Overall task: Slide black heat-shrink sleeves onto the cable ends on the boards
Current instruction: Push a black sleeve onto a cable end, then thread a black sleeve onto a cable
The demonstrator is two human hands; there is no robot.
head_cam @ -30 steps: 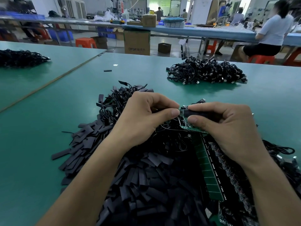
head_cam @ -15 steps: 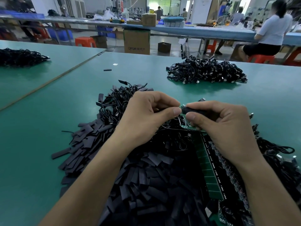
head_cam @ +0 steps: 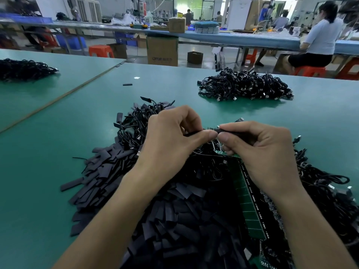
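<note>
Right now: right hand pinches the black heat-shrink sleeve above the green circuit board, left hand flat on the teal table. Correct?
No. Head view: the left hand is off the teal table, its grip pinching a black cable beside the right hand and black heat-shrink sleeve above the green circuit board.

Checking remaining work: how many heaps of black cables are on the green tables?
3: the left-table heap, the far-right heap, and the near heap, mixed with sleeves. Others may lie outside view.
</note>
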